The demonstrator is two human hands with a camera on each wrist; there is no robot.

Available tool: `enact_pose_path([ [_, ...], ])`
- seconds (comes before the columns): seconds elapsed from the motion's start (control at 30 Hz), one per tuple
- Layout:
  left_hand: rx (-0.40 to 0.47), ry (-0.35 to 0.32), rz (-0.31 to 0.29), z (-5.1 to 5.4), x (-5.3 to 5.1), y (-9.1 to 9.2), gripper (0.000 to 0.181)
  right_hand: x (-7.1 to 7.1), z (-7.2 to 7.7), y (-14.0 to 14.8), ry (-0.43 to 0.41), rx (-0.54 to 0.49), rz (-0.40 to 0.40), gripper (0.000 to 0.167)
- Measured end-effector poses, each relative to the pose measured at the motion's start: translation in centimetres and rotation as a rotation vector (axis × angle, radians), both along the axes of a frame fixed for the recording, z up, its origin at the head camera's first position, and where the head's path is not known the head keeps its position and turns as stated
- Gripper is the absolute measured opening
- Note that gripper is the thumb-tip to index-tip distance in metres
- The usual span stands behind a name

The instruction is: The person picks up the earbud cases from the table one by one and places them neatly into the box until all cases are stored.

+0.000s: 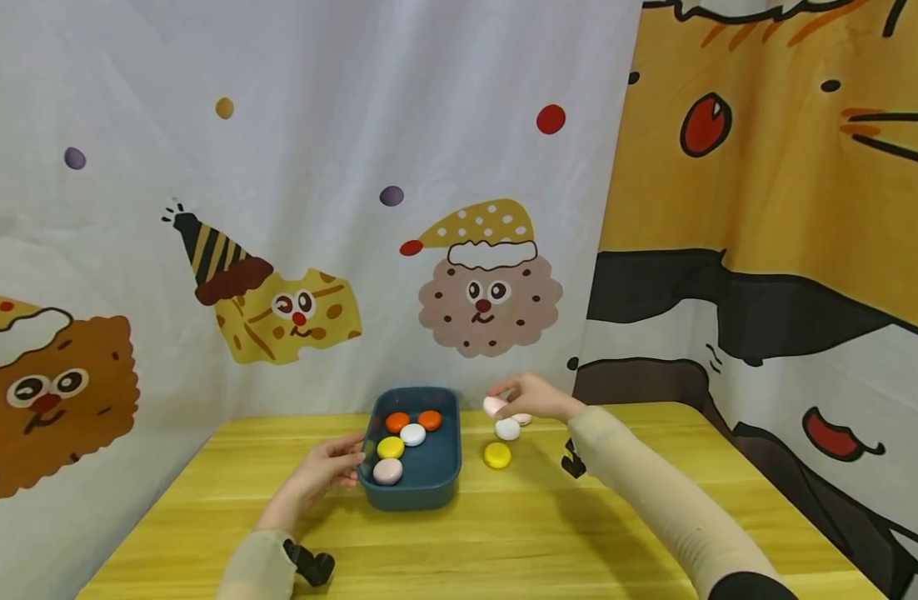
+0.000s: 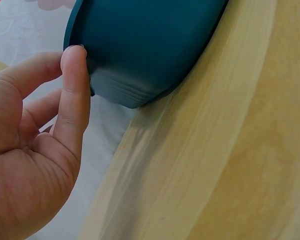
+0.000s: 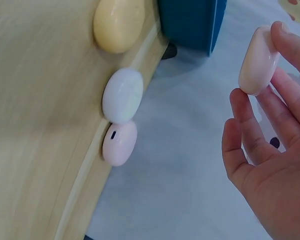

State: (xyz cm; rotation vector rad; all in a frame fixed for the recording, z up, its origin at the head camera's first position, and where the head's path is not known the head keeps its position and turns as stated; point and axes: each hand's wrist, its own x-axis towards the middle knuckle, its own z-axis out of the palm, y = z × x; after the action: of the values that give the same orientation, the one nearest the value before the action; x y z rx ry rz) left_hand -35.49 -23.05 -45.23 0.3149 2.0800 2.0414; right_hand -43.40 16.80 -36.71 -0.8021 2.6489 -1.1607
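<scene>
Beige sleeves nearest — left hand, fingers loosely extended, touches blue tray; right hand pinches pink disc — near white disc.

Wood-grain table just has a blue bin on it, plus a yellow puck, white puck, pinkish puck.

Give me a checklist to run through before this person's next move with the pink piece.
1. Held pink piece between right hand thumb and fingers: ok.
2. Held piece apart from the loose yellow piece and white piece: ok, by the right wrist view.
3. Tray upright on the table: ok, left hand touching its side.
4. Bare space inside the tray: ok, along its right side.
5. Held piece over the tray: not ok, off to its right.
6. Grip firmness: cannot tell.
</scene>
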Motion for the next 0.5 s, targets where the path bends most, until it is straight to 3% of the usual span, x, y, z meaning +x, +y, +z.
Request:
enact_pose_path([
  [0.27, -0.016, 0.004, 0.011, 0.3, 0.1, 0.1, 0.057, 0.3, 0.1, -1.0, 0.01, 0.019, 0.057, 0.041],
  [0.5, -0.013, -0.013, 0.025, 0.1, 0.1, 0.2, 0.058, 0.5, 0.1, -2.0, 0.025, 0.048, 0.058, 0.04],
])
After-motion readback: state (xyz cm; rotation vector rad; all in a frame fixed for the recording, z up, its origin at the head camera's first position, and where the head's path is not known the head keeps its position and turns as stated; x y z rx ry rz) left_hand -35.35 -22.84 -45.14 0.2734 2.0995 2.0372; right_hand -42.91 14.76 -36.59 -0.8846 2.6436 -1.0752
